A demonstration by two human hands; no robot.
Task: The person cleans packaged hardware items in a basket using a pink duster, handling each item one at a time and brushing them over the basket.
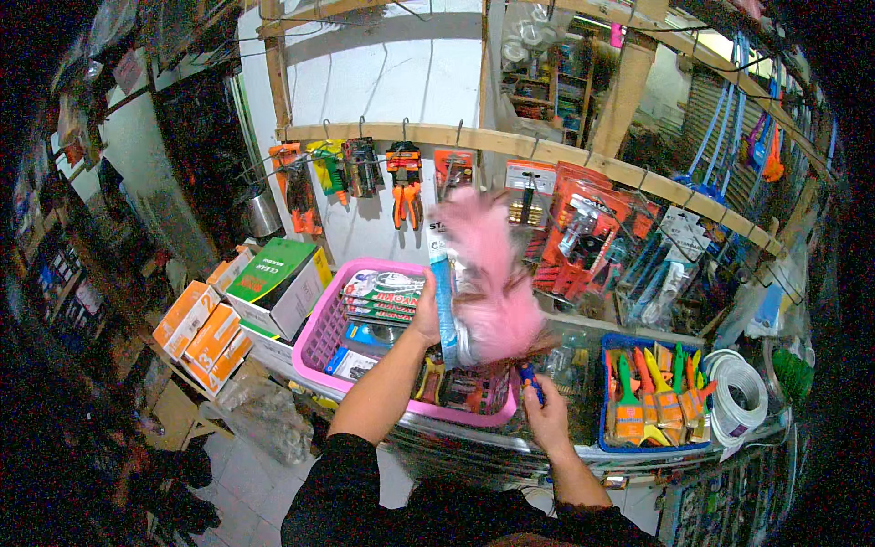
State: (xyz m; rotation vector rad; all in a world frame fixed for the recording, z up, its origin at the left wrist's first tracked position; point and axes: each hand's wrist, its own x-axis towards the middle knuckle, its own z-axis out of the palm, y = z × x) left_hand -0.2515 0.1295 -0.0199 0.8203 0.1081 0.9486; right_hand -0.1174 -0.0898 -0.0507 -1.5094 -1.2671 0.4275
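My right hand (549, 418) grips the blue handle (532, 384) of a pink feather duster (499, 301). The duster's fluffy head is blurred and stands up over the counter. My left hand (427, 318) holds the edge of a tall blue-and-white package (444, 301), which bears writing. Part of that package is hidden behind the duster. Below both hands sits a pink plastic basket (311, 342) with several packaged goods, among them a stack of green-and-white packs (383, 295). The left forearm crosses over the basket.
Packaged tools such as orange-handled pliers (407, 198) hang on hooks from a wooden rail (424, 131). A green box (280, 280) and orange boxes (205, 335) stand left. At right are a blue basket of paintbrushes (629, 414) and a coil of white tubing (742, 396).
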